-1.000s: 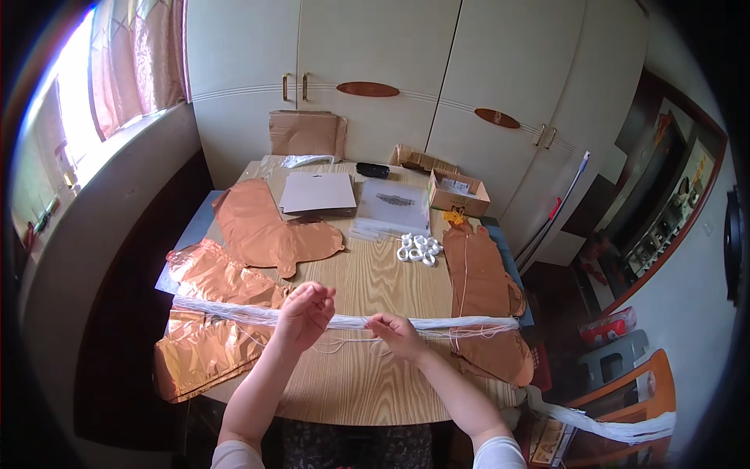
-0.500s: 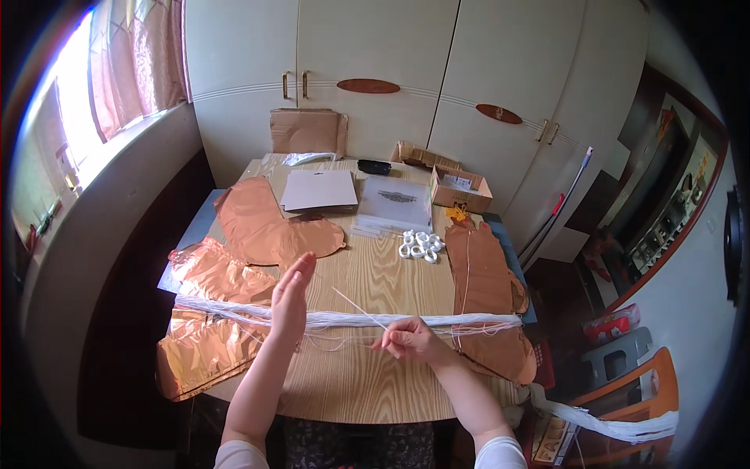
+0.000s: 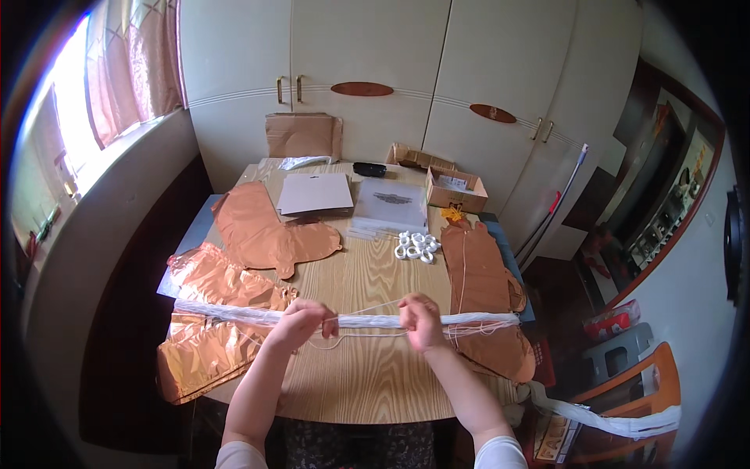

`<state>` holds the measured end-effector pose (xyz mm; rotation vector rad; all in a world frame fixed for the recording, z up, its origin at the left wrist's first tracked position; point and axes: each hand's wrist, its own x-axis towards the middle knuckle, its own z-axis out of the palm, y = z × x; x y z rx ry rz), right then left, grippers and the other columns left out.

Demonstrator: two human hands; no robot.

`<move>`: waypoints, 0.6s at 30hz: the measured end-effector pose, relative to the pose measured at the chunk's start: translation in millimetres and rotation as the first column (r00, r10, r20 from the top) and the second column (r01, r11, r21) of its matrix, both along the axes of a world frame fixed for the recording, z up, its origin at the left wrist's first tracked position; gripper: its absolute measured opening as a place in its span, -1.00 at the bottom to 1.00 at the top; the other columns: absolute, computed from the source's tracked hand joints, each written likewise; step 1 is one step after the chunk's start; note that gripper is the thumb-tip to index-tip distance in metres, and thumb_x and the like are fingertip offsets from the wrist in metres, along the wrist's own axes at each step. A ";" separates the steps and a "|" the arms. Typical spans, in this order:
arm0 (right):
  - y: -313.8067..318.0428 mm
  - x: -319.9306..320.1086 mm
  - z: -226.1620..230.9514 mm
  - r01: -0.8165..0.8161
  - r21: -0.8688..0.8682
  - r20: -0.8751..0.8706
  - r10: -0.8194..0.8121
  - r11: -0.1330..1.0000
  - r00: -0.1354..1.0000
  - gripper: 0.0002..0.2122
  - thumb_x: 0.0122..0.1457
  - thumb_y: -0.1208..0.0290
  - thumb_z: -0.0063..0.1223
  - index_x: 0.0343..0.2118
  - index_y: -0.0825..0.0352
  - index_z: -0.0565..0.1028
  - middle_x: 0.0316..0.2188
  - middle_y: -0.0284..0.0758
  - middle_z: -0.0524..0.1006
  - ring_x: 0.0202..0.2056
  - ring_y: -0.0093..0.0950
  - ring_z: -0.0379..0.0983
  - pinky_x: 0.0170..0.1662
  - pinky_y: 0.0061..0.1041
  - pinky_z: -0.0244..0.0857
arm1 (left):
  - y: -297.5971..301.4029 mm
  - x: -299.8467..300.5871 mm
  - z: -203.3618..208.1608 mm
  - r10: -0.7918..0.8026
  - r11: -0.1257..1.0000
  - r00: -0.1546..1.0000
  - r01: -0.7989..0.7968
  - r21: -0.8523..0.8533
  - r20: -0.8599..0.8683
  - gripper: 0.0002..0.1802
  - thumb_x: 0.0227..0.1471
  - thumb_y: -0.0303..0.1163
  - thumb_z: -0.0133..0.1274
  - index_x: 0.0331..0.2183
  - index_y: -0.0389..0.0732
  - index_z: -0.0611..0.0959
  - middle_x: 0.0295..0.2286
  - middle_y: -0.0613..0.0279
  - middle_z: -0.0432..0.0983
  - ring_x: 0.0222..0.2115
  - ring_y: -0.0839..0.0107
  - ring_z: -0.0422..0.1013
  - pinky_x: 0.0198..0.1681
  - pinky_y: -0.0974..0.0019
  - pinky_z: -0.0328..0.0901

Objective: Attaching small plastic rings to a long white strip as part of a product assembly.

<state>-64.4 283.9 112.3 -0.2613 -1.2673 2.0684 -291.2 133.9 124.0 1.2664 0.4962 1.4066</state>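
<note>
A thin white string [image 3: 367, 310] runs between my two hands, pinched at either end. My left hand [image 3: 301, 324] is closed on it at the left, and my right hand [image 3: 423, 322] grips it with curled fingers at the right. Just behind and beneath them, a long bundle of white strings [image 3: 373, 321] lies across the table from left to right. A few loose strands hang in front of the bundle. Shiny copper foil balloons [image 3: 226, 273], uninflated, lie under the bundle's left end. More flat copper foil balloons [image 3: 488, 270] lie under its right end.
Behind the hands are small white ribbon rolls [image 3: 416, 248], clear plastic bags [image 3: 391, 206], white card sheets [image 3: 315, 194] and another flat foil balloon [image 3: 266, 230]. An open cardboard box [image 3: 457, 191] stands back right. A wooden chair [image 3: 668, 383] holds more white string.
My left hand has gone from flat and raised to closed on the string. My right hand has risen and shifted right, and the string now stretches between both hands.
</note>
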 end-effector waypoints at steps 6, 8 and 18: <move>-22.9 -15.3 -19.5 -0.225 0.481 0.335 0.059 0.848 0.940 -0.83 0.17 0.39 -0.15 -0.47 0.31 0.46 -0.71 -0.57 0.23 -0.65 -0.76 0.06 -0.56 -0.74 -0.01 | 10.6 32.5 16.6 0.514 0.857 0.856 -0.516 -0.020 -0.049 -0.53 0.09 -0.32 -0.19 0.03 -0.30 0.31 0.06 0.11 0.19 0.14 0.31 0.02 0.18 0.21 -0.15; -31.5 -5.8 9.9 -0.349 0.497 0.338 0.192 0.794 0.921 -0.83 0.18 0.38 -0.15 -0.45 0.32 0.46 -0.68 -0.56 0.25 -0.62 -0.76 0.09 -0.53 -0.75 0.01 | 11.1 27.6 12.9 0.729 0.554 0.181 -0.723 0.413 -0.660 -0.66 0.09 -0.33 -0.16 -0.11 -0.27 0.45 -0.19 0.04 0.45 -0.10 0.33 0.34 0.06 0.28 0.07; -39.2 -13.4 -3.8 -0.237 0.593 0.357 0.012 0.769 0.934 -0.85 0.18 0.38 -0.11 -0.40 0.32 0.47 -0.61 -0.51 0.35 -0.57 -0.72 0.20 -0.49 -0.71 0.12 | 8.3 57.5 34.4 0.419 0.907 0.831 -0.364 -0.211 0.366 -0.72 0.06 -0.40 -0.13 -0.31 -0.46 0.49 -0.40 0.11 0.48 -0.32 0.24 0.39 -0.19 0.24 0.21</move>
